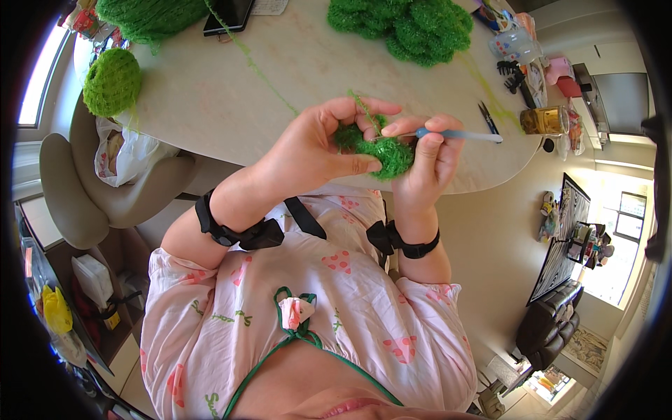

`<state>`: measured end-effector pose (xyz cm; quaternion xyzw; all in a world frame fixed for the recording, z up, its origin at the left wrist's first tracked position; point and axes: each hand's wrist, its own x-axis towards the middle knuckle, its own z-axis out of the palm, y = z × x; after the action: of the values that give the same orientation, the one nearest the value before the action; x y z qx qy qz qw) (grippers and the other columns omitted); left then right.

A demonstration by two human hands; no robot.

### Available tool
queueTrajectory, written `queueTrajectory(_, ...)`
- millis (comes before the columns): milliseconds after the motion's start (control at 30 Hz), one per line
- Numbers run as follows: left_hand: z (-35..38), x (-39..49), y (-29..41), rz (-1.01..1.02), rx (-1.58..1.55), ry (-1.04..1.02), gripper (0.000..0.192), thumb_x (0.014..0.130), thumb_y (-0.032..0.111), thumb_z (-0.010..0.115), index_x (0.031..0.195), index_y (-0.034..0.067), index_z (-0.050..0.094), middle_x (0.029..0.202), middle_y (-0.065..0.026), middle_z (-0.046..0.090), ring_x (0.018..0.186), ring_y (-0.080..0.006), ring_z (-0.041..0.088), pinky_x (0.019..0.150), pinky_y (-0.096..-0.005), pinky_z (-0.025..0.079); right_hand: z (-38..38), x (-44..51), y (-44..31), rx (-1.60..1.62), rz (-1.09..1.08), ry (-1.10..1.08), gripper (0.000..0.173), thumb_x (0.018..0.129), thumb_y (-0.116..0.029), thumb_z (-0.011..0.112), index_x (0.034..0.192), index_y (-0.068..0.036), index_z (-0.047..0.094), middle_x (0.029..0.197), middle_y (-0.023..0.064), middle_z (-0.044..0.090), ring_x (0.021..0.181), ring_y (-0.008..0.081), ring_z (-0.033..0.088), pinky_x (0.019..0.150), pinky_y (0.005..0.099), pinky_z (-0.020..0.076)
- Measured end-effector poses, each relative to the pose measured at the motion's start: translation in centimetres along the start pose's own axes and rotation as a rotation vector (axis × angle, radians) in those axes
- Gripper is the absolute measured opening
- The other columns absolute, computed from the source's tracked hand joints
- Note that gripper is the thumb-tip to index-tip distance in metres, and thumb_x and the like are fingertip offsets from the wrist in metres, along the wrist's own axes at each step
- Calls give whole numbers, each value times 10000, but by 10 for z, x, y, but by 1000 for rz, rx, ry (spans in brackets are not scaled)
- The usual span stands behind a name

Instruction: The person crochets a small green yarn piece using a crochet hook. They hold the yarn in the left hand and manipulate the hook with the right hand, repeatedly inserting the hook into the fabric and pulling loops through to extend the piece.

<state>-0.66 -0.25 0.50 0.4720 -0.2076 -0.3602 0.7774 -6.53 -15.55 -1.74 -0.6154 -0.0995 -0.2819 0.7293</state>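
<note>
Between my hands is a small piece of fuzzy green crochet work (395, 156). My left hand (320, 144) pinches it with the thumb in front, and a strand of green yarn (363, 105) runs up over the fingers. My right hand (433, 152) grips a crochet hook (446, 134) with a blue and white handle; its thin metal shaft points left to the top of the work. The hook's tip is too small to make out among the fibres. From the left hand, the yarn trails across the table to a large dark green yarn bundle (152, 18).
On the marble-patterned table (315, 63) lie a lime green yarn ball (112, 82), a phone (229, 16) and a heap of finished green fuzzy pieces (409, 26). Small scissors (488, 118), a black claw clip (512, 73) and a glass mug of amber drink (544, 121) are at the right.
</note>
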Motion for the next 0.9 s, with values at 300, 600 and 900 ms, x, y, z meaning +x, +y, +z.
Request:
queueTrajectory(300,0,2,-1,-20,-48,-30,609,746,-150,657,1305,4,471,1020,-11,531,994,-114,530,902,-251,465,-6,3,2,58,27,-11,156,1012,-203,414,1089,-68,399,850,175,644,735,216,639,659,295,525)
queueTrajectory(600,6,1,0,4,-31,23,548,750,-165,634,1259,-15,497,929,9,531,947,-94,550,886,-239,474,-3,3,2,125,98,-14,179,1015,-246,405,1084,-82,415,851,132,609,773,192,601,693,317,513)
queueTrajectory(900,3,-1,3,-61,81,48,622,711,-143,701,1277,27,510,933,18,512,910,-68,534,827,-199,477,-13,7,7,177,98,-78,163,1008,-231,424,1072,-82,404,823,156,628,722,215,624,662,307,527)
